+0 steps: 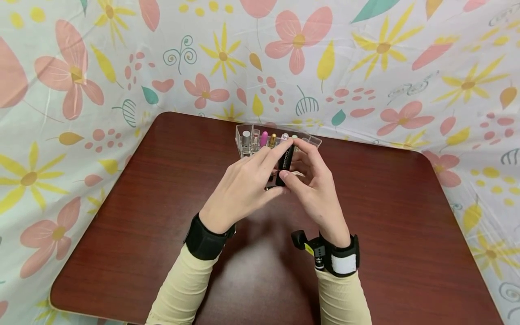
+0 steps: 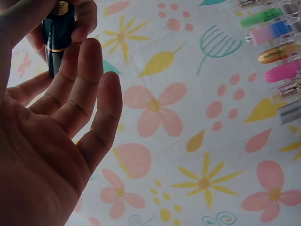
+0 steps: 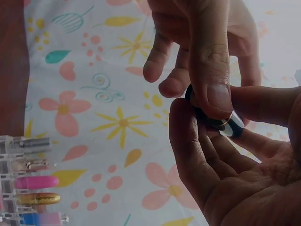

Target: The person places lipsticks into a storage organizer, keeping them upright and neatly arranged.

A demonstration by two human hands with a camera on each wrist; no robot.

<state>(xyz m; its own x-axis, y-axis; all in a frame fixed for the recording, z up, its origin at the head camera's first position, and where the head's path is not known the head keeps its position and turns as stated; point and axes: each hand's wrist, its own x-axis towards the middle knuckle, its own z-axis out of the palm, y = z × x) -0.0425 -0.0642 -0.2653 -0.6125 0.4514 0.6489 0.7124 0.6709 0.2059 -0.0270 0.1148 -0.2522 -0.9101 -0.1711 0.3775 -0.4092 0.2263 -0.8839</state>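
A black lipstick tube (image 1: 286, 160) stands nearly upright between both hands over the table. My left hand (image 1: 243, 183) pinches it from the left, its index finger near the top end and its thumb by the lower end. From the right, my right hand (image 1: 318, 185) grips the tube with thumb and fingers. The left wrist view shows a thin gold ring around the tube (image 2: 60, 28), with the other left fingers spread loosely beside it. In the right wrist view, the left thumb covers much of the tube (image 3: 233, 126).
Behind the hands, a clear organizer (image 1: 239, 135) holds several lipsticks, among them a pink one (image 1: 264, 138), a gold one (image 1: 272, 140) and a silver-capped one (image 1: 246, 138). It stands near the far edge of the dark wooden table (image 1: 162, 203). A floral cloth (image 1: 243, 54) hangs behind.
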